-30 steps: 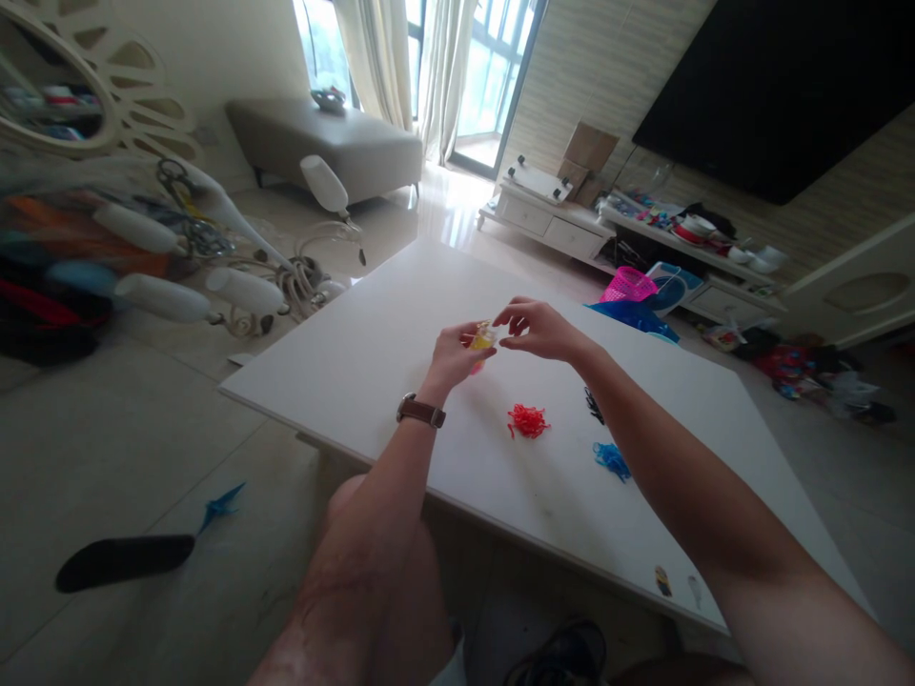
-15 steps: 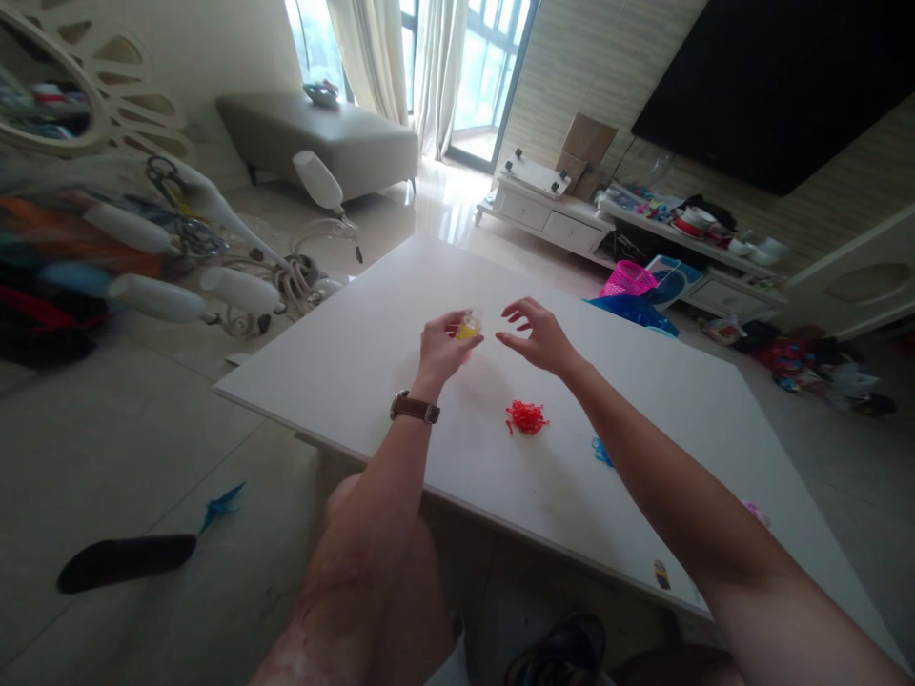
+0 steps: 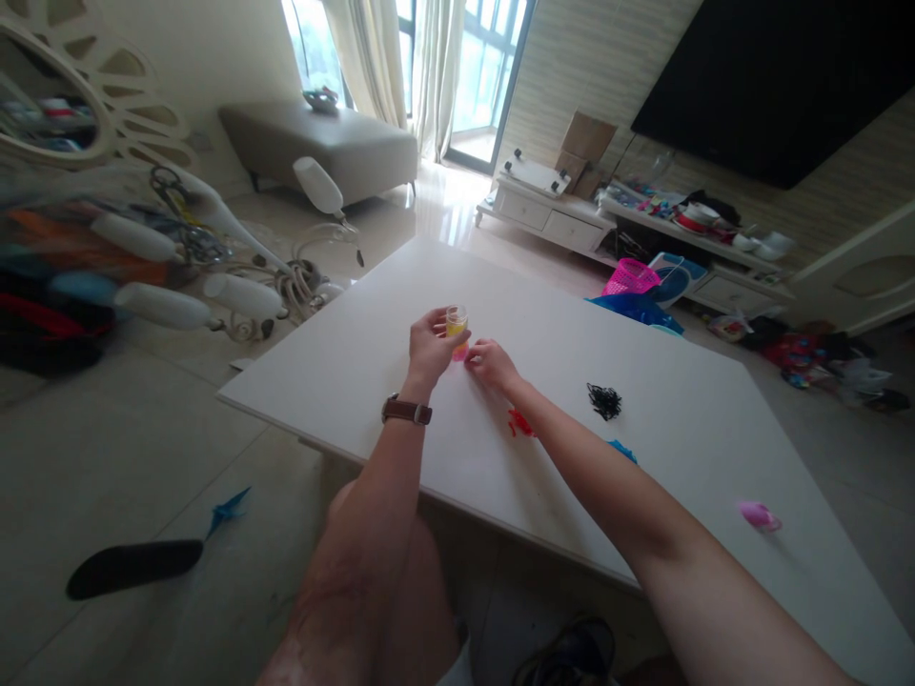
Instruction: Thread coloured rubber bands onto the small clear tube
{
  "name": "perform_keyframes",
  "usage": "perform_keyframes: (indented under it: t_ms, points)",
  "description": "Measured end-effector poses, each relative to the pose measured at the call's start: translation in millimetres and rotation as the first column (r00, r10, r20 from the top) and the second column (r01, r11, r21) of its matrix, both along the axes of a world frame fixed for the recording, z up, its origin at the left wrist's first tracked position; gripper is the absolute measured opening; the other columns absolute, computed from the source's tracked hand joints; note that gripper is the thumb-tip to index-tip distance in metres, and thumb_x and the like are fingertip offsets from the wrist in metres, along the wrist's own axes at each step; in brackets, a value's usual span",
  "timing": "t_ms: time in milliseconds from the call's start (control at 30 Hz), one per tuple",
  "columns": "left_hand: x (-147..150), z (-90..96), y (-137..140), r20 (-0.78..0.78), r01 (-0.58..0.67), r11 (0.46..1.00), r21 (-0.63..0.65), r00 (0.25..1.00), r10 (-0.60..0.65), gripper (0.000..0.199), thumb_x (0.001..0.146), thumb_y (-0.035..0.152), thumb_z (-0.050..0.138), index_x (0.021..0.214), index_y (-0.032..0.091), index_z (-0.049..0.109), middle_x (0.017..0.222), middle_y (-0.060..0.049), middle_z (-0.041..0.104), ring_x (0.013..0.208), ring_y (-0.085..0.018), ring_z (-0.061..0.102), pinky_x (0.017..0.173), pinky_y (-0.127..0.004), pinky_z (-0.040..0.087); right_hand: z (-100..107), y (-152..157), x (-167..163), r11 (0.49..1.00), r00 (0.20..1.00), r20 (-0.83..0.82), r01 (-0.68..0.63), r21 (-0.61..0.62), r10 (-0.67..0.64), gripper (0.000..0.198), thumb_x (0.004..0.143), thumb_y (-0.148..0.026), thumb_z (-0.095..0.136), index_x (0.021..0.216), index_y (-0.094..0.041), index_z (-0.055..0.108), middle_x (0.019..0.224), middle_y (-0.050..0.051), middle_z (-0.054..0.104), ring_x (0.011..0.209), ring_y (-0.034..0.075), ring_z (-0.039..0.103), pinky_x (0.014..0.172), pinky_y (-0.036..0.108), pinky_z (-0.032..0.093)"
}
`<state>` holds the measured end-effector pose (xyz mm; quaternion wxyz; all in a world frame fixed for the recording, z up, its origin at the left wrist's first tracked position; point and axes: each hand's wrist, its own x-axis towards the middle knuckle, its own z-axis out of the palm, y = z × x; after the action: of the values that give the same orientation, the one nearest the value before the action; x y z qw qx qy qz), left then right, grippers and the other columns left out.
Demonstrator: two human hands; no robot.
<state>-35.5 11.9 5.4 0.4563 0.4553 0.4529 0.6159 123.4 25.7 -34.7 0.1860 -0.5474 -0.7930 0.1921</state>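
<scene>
My left hand [image 3: 429, 348] is wrapped around a small clear jar [image 3: 457, 326] with yellow and pink contents, held upright just over the white table. Close to the jar's lower right side, my right hand [image 3: 493, 362] has its fingers drawn together; whatever is between them, if anything, is too small to make out. A pile of small red bands [image 3: 522, 423] lies beside my right forearm and is partly covered by it. Farther right sits a pile of black bands [image 3: 604, 401]. Some blue pieces [image 3: 623, 450] show past the forearm.
The white table [image 3: 686, 410] fills the middle of the view, with a small pink object [image 3: 759, 515] near its right side. A floor lies around it, with a lamp fixture [image 3: 243, 295] at the left. A pink basket [image 3: 630, 276] stands beyond the far edge.
My right hand has come down and left toward the jar, its spread fingers closing together. The jar is now more upright and slightly left. The black pile has come into view.
</scene>
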Motion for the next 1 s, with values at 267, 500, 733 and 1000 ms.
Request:
perform_keyframes:
  t_ms: [267,500,733,1000]
  points:
    - [5.0,-4.2,-3.0,-0.230,0.031,0.999,-0.007,0.973,-0.032,0.045,0.063,0.018,0.083,0.108,0.020,0.078,0.101,-0.006,0.078,0.087,-0.017,0.070,0.082,-0.030,0.059,34.3,-5.4,20.1,0.969,0.951,-0.266,0.201,0.142,-0.158,0.010,0.091,-0.021,0.056,0.085,-0.019,0.063,0.092,0.007,0.067,0.088,0.021,0.060,0.084,0.035,0.049]
    - [24.3,1.5,-16.6,-0.402,0.141,0.989,0.042,0.909,-0.112,0.046,0.064,0.013,0.083,0.109,0.024,0.080,0.103,-0.005,0.079,0.092,-0.021,0.070,0.097,-0.040,0.058,86.1,-30.9,31.4,0.971,0.909,-0.414,0.138,0.196,-0.045,0.014,0.086,-0.032,0.063,0.084,-0.019,0.068,0.080,0.002,0.068,0.070,0.016,0.058,0.070,0.030,0.047]
    - [36.1,6.7,-26.0,-0.404,0.219,0.975,0.036,0.896,-0.186,0.044,0.064,0.011,0.082,0.106,0.024,0.081,0.099,-0.004,0.079,0.089,-0.020,0.070,0.097,-0.039,0.058,87.6,-48.3,52.7,0.960,0.886,-0.459,0.177,0.215,-0.061,0.021,0.085,-0.038,0.068,0.086,-0.019,0.078,0.082,0.005,0.072,0.073,0.017,0.063,0.071,0.031,0.049]
    - [44.1,1.3,-25.8,-0.330,0.293,0.956,-0.004,0.902,-0.277,0.042,0.061,0.013,0.083,0.102,0.023,0.080,0.095,-0.003,0.079,0.085,-0.019,0.070,0.089,-0.035,0.059,90.1,-59.7,65.4,0.938,0.859,-0.503,0.247,0.241,-0.097,0.020,0.089,-0.039,0.063,0.087,-0.020,0.072,0.088,0.004,0.072,0.074,0.016,0.062,0.070,0.031,0.052]
